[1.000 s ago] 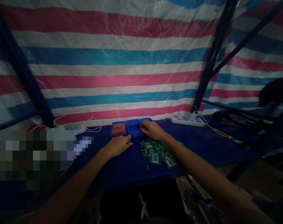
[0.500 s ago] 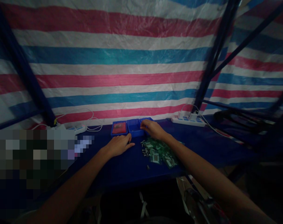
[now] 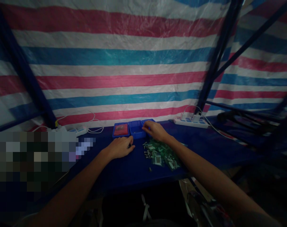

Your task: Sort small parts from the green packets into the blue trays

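My left hand (image 3: 119,148) rests on the table just in front of the blue bin with red packets (image 3: 121,129). Its fingers are curled, with the thumb close to them; a small dark spot shows between, too small to name. My right hand (image 3: 155,130) reaches over the right-hand blue bin (image 3: 148,120), fingertips drawn together at its left side. Whatever they pinch is hidden. Between these two stands a middle blue bin (image 3: 136,126). Below my right wrist lies a pile of small green-tinted plastic bags (image 3: 165,154) with metal pieces in them, and loose screw-like pieces (image 3: 148,154) beside it.
A power strip (image 3: 191,121) with plugs and white cables stands at the back right. Another power strip (image 3: 78,130) lies at the back left, near a blurred-out area. One small loose piece (image 3: 150,169) lies near the blue table's (image 3: 124,173) front edge. Blue metal posts frame a striped sheet.
My left thumb has moved slightly closer to the curled fingers. My right hand stays almost still over the bin.
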Demonstrator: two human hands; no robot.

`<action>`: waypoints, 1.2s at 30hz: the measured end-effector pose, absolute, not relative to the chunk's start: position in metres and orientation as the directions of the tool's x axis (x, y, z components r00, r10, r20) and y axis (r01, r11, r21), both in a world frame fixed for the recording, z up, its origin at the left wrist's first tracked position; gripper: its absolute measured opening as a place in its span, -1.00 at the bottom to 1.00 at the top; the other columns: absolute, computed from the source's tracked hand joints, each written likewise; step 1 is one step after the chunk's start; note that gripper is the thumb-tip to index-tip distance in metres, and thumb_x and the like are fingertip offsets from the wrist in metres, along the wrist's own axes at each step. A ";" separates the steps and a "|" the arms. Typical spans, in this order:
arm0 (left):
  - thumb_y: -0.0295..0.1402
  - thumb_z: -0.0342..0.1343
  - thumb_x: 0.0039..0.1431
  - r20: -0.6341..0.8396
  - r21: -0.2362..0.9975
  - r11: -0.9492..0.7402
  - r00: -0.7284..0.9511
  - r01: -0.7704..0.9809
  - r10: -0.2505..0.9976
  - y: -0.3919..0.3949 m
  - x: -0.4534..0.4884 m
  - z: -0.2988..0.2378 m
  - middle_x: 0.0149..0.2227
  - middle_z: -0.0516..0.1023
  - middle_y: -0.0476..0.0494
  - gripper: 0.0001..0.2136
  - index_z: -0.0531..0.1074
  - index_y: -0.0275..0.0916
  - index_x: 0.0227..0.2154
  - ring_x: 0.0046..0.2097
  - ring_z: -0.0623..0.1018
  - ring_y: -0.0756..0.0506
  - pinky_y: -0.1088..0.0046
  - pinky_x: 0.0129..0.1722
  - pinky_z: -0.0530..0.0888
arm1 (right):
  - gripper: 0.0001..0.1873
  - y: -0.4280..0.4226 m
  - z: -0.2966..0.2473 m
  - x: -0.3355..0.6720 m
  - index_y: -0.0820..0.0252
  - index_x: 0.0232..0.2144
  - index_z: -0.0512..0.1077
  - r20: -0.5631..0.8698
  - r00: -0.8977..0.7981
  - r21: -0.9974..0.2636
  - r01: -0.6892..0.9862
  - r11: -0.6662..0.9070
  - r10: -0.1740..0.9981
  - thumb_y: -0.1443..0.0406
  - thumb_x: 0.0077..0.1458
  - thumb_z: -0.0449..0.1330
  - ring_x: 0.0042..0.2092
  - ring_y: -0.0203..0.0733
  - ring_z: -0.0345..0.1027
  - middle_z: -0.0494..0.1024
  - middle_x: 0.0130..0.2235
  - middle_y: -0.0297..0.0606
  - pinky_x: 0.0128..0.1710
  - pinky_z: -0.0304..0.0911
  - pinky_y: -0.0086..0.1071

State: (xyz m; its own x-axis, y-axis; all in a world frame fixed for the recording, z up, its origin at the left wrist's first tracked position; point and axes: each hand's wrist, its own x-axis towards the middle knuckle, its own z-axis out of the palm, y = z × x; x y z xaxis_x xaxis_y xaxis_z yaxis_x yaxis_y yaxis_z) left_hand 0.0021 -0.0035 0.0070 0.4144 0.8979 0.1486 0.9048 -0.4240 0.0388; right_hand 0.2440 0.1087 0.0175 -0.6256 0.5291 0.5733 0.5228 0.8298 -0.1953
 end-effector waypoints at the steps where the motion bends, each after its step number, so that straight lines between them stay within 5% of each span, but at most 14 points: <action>1: -0.20 0.06 0.36 0.147 0.036 -0.423 0.414 0.905 0.898 -0.004 0.002 0.007 -0.17 0.63 -0.12 -0.84 0.36 -0.13 -0.12 -0.15 0.62 -0.22 0.33 -0.25 0.41 | -0.85 0.108 0.018 0.244 0.18 -0.25 0.45 0.583 -0.622 -0.201 0.513 0.835 0.523 0.25 0.38 0.15 -0.27 -0.18 0.33 0.53 -0.25 -0.20 -0.25 0.11 -0.34; 7: -0.26 0.03 0.37 0.158 0.055 -0.425 0.412 0.903 0.897 -0.001 0.001 0.004 -0.20 0.63 -0.12 -0.89 0.37 -0.14 -0.15 -0.20 0.61 -0.18 0.36 -0.27 0.39 | -0.72 0.099 0.022 0.239 0.22 -0.29 0.52 0.571 -0.655 -0.320 0.377 0.869 0.495 0.15 0.37 0.16 -0.34 -0.25 0.32 0.53 -0.34 -0.27 -0.30 0.09 -0.38; 12: -0.10 -0.03 0.46 0.159 0.048 -0.453 0.441 0.890 0.883 0.002 -0.001 0.002 -0.23 0.61 -0.11 -0.75 0.39 -0.14 -0.19 -0.19 0.60 -0.19 0.38 -0.28 0.38 | -0.72 0.091 0.020 0.235 0.23 -0.29 0.59 0.328 -0.799 -0.432 0.347 0.832 0.504 0.13 0.29 0.25 -0.42 -0.28 0.32 0.52 -0.44 -0.34 -0.39 0.05 -0.41; 17: -0.09 -0.03 0.46 0.148 0.040 -0.440 0.430 0.897 0.891 0.002 0.000 0.002 -0.22 0.60 -0.10 -0.75 0.39 -0.13 -0.19 -0.18 0.60 -0.19 0.38 -0.28 0.38 | -0.81 0.086 0.019 0.231 0.19 -0.17 0.61 0.187 -0.876 -0.404 0.344 0.848 0.444 0.22 0.21 0.32 -0.41 -0.27 0.40 0.58 -0.43 -0.34 -0.38 0.09 -0.41; 22: -0.14 -0.03 0.45 0.138 0.029 -0.416 0.409 0.909 0.902 0.002 0.002 0.004 -0.21 0.61 -0.12 -0.79 0.38 -0.14 -0.18 -0.19 0.60 -0.19 0.37 -0.28 0.40 | -0.91 0.083 0.018 0.229 0.19 -0.27 0.59 0.187 -0.890 -0.442 0.302 0.844 0.416 0.36 0.17 0.26 -0.40 -0.26 0.42 0.58 -0.43 -0.34 -0.36 0.15 -0.40; 30: -0.22 -0.04 0.46 0.141 0.002 -0.431 0.426 0.902 0.894 0.001 0.001 0.004 -0.21 0.61 -0.13 -0.84 0.37 -0.15 -0.16 -0.20 0.61 -0.18 0.38 -0.26 0.40 | -0.89 0.094 0.016 0.232 0.19 -0.25 0.41 0.351 -0.764 -0.758 0.108 0.644 0.542 0.35 0.11 0.19 -0.31 -0.25 0.40 0.54 -0.31 -0.30 -0.38 0.23 -0.44; 36: -0.22 -0.04 0.48 0.129 0.005 -0.426 0.422 0.905 0.897 0.000 0.001 0.005 -0.21 0.61 -0.13 -0.84 0.38 -0.15 -0.14 -0.20 0.61 -0.19 0.38 -0.25 0.42 | -0.85 0.100 0.019 0.232 0.15 -0.25 0.34 0.413 -0.648 -0.833 0.015 0.552 0.640 0.22 0.19 0.22 -0.54 -0.38 0.21 0.54 -0.32 -0.32 -0.61 0.08 -0.48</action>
State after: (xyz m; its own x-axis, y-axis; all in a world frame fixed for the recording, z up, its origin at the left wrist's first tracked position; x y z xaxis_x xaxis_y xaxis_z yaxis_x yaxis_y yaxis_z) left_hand 0.0012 0.0004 0.0046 0.4217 0.8975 0.1294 0.9048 -0.4258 0.0050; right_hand 0.2324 0.0999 0.0188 -0.6476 0.6404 0.4129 0.0150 0.5525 -0.8334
